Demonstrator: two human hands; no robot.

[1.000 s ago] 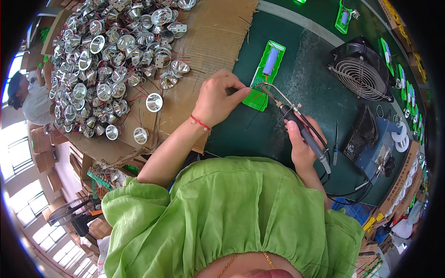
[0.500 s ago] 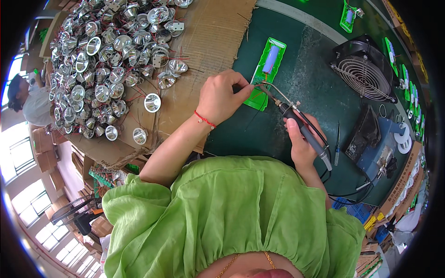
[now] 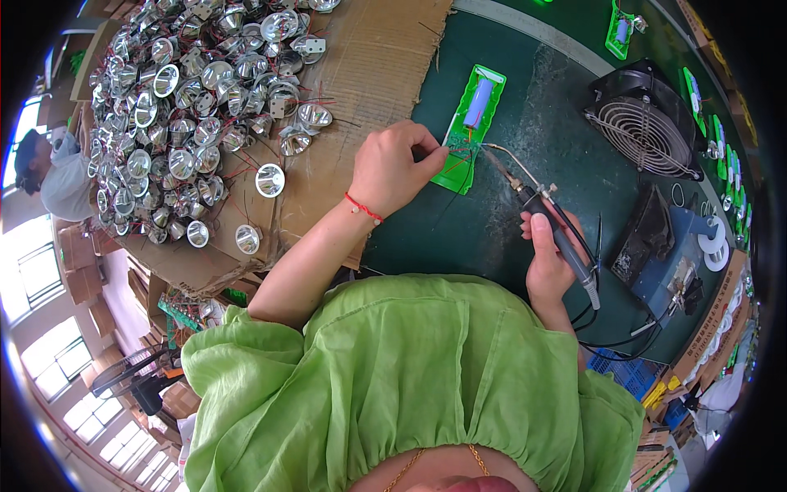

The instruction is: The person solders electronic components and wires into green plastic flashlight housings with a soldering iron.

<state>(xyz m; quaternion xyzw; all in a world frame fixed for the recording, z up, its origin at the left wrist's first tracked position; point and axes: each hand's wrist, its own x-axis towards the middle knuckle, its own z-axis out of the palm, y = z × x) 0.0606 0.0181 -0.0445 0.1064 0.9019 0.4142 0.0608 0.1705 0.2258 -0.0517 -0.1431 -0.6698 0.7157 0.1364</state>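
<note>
A bright green plastic case (image 3: 452, 181) lies on the dark green bench, with a lavender cylindrical battery (image 3: 479, 104) in its far part and a small green circuit board (image 3: 461, 146) nearer to me. My left hand (image 3: 392, 168) is at the case's left edge, thumb and forefinger pinched on a thin red wire (image 3: 461, 151) that reaches over the board. In my right hand (image 3: 548, 261) is a soldering iron (image 3: 561, 239) with a thin metal feed tube along it. Its tip points at the board from the right, a little apart from it.
Silver reflector cups (image 3: 181, 164) with wires are heaped on cardboard (image 3: 361, 78) at left. On the right are a black fan (image 3: 642, 131), a solder spool (image 3: 716, 254), a slim screwdriver (image 3: 598, 238) and several more green cases (image 3: 618, 33). Another person (image 3: 65, 184) is at far left.
My right hand has drawn the soldering iron back to the right, so its tip has come away from the board. My left hand has stayed nearly still, its pinch kept.
</note>
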